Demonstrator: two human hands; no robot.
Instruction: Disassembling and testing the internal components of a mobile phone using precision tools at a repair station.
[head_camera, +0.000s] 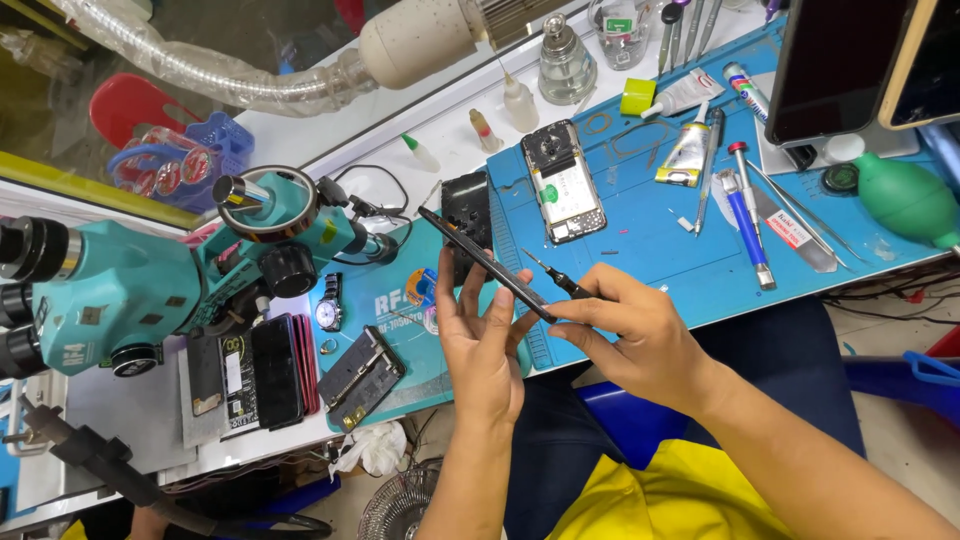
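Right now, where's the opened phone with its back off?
In the head view, the opened phone lies flat on the blue mat, upper centre, between a black phone part and glue tubes.

Yellow top, seemingly dark trousers.

The left hand (482, 335) is propping a thin black phone (487, 265) edge-on above the blue mat (640, 235), while the right hand (640, 335) is pinching its lower end and gripping a small screwdriver (558, 279). An opened phone (563, 182) is lying on the mat, and a teal microscope (150, 275) is standing on the tabletop (440, 115).
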